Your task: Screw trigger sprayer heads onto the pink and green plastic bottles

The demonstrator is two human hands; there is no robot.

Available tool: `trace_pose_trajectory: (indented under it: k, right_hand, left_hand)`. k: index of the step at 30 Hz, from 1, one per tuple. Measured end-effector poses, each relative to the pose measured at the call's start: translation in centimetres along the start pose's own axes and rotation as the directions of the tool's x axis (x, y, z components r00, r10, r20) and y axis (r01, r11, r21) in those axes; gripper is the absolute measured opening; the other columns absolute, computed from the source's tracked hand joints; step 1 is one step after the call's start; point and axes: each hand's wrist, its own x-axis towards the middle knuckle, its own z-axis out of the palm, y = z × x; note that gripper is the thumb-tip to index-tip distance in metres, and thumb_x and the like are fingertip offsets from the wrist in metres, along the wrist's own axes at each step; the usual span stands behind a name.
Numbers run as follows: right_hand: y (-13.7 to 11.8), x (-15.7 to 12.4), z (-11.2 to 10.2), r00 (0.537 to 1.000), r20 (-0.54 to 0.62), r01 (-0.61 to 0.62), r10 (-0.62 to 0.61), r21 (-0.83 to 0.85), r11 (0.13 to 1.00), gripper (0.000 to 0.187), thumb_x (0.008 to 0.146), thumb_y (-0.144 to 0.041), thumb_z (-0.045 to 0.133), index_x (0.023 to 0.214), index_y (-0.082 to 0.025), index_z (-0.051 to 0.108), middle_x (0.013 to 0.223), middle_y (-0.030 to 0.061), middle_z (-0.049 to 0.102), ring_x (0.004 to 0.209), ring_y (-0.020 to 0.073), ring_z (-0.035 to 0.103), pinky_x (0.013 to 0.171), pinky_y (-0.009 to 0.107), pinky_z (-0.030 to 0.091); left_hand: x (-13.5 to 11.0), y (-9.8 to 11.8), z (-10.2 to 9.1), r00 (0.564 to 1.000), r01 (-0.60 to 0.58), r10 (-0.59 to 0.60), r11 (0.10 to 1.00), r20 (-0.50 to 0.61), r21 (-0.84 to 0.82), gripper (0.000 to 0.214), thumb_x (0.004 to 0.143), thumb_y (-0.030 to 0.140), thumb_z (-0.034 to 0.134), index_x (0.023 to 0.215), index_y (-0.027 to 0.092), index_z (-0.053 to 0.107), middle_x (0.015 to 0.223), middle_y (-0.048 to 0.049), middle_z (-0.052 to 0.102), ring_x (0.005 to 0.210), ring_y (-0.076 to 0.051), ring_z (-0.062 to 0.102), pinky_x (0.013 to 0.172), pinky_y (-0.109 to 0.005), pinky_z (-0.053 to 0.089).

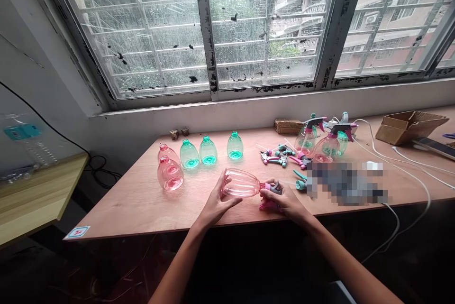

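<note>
A clear pink plastic bottle (243, 183) lies sideways just above the table's front part, its neck pointing right. My left hand (214, 205) is closed around its base end. At the neck, my right hand (287, 203) grips a grey and pink trigger spray head (276, 188), which meets the bottle's mouth. Whether its collar is threaded on, I cannot tell. Beyond my right hand lies a pile of loose spray heads (279, 156). A green spray head (300, 183) rests close to that hand's right side.
Two pink bottles (170, 175) and three green bottles (208, 152) stand without heads at back left. Several bottles with spray heads (327, 147) stand at right, before an open cardboard box (405, 126). White cables (415, 176) cross the right side. A pixelated patch hides something there.
</note>
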Motion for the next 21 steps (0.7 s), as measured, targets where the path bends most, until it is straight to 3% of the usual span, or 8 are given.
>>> trace_pose_trajectory:
  k: [3,8,12,15,19,21]
  right_hand:
    - [0.09,0.06,-0.03,0.999,0.026,0.035,-0.034,-0.041,0.999,0.039,0.074,-0.041,0.084,0.096,-0.019,0.058,0.077,-0.0007,0.068,0.064,0.0159,0.068,0.066,0.035,0.063]
    - [0.2,0.12,-0.02,0.998,0.043,0.045,-0.042,-0.056,0.997,0.039,0.074,-0.041,0.084,0.095,-0.019,0.059,0.076,-0.0006,0.068,0.064,0.0159,0.068,0.065,0.033,0.063]
    - [0.01,0.04,-0.05,1.0,-0.002,0.001,-0.001,-0.011,1.0,0.041,0.073,-0.042,0.084,0.097,-0.02,0.059,0.076,0.0,0.069,0.063,0.0167,0.068,0.068,0.037,0.064]
    - [-0.28,-0.09,0.12,1.0,-0.005,-0.001,0.001,-0.004,1.0,0.042,0.072,-0.041,0.085,0.097,-0.02,0.059,0.078,0.0,0.07,0.064,0.0168,0.068,0.067,0.037,0.064]
    - [-0.46,-0.24,0.35,1.0,0.014,0.009,-0.009,-0.036,0.999,0.041,0.071,-0.043,0.085,0.095,-0.02,0.06,0.075,-0.0006,0.069,0.064,0.0172,0.068,0.064,0.035,0.064]
    - [-0.4,-0.25,0.32,1.0,0.01,0.003,-0.002,-0.03,1.0,0.042,0.07,-0.043,0.086,0.095,-0.02,0.06,0.075,-0.0008,0.069,0.064,0.0173,0.069,0.065,0.035,0.063]
  left_hand:
    - [-0.03,-0.05,0.02,1.0,0.019,-0.019,1.0,0.004,0.008,0.106,0.075,0.037,0.08,0.156,0.027,0.014,0.153,-0.0149,0.039,0.144,-0.031,0.035,0.118,-0.047,0.03]
    - [0.17,0.06,-0.08,0.999,0.041,-0.041,0.999,-0.001,0.008,0.091,0.078,0.04,0.077,0.153,0.021,0.028,0.146,-0.0184,0.048,0.139,-0.035,0.042,0.114,-0.05,0.035]
    - [0.01,-0.05,-0.15,0.999,-0.035,0.034,0.998,0.032,0.046,0.101,0.078,0.035,0.078,0.156,0.033,0.013,0.158,-0.0113,0.034,0.146,-0.031,0.032,0.118,-0.048,0.027]
    - [-0.12,-0.09,-0.17,0.999,-0.039,0.037,0.997,0.036,0.065,0.106,0.076,0.036,0.079,0.156,0.034,0.009,0.162,-0.0109,0.025,0.146,-0.031,0.032,0.119,-0.048,0.026]
    - [0.0,-0.06,-0.12,0.997,0.076,-0.076,0.996,-0.001,0.034,0.093,0.076,0.044,0.078,0.153,0.023,0.028,0.147,-0.0185,0.047,0.14,-0.035,0.041,0.114,-0.049,0.034]
    - [0.06,-0.08,-0.08,0.997,0.07,-0.07,0.997,-0.016,0.027,0.085,0.077,0.044,0.077,0.149,0.021,0.037,0.142,-0.0181,0.052,0.138,-0.036,0.044,0.112,-0.049,0.037]
